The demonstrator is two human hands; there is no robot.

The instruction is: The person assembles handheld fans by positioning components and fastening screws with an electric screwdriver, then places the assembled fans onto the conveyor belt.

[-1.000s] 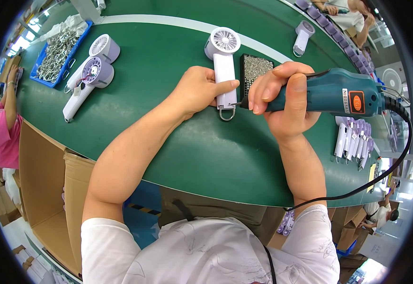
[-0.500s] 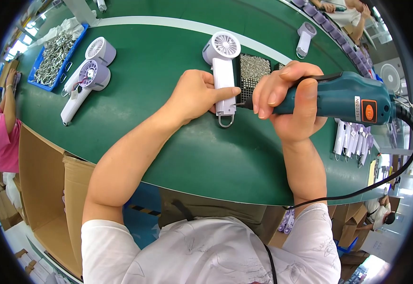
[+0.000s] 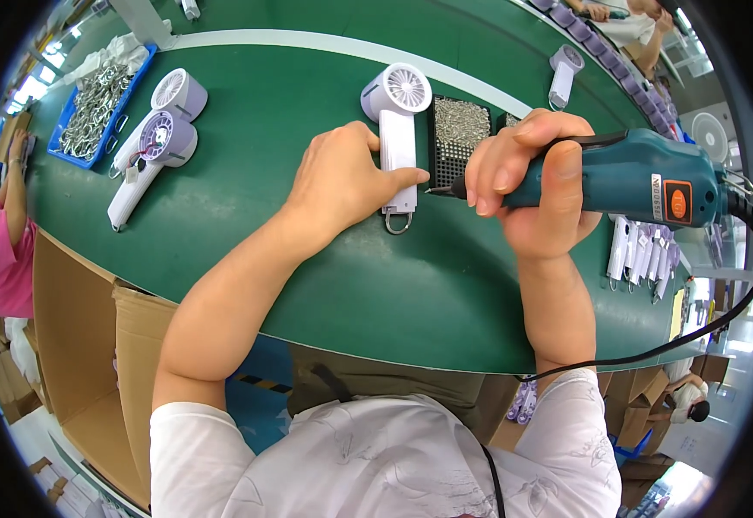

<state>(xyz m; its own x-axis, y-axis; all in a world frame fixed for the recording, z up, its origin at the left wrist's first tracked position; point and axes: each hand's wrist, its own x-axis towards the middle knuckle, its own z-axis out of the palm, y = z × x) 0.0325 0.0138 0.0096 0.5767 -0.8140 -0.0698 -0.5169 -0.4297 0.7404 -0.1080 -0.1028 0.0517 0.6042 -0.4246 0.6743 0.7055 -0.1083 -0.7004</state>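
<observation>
A white and lilac handheld fan point(image 3: 399, 142) lies on the green worktable with its round head away from me and a metal loop at its near end. My left hand point(image 3: 342, 177) grips its handle, thumb across the near part. In my right hand point(image 3: 536, 177) is a teal electric screwdriver point(image 3: 639, 177), held level with fingers wrapped round its front. The bit points left and ends just right of the fan's handle, apart from it. Close behind the bit, a black tray point(image 3: 460, 129) holds many small screws.
Two more fans point(image 3: 160, 138) lie at the left, near a blue bin point(image 3: 96, 112) of metal loops. Several white handles point(image 3: 642, 250) lie at the right, and another fan point(image 3: 564, 73) at the far right. A black cord point(image 3: 652, 350) trails from the screwdriver. Co-workers sit beyond.
My left hand and the fan have shifted slightly left. The screwdriver bit, earlier at the handle's side, now stands clear of it.
</observation>
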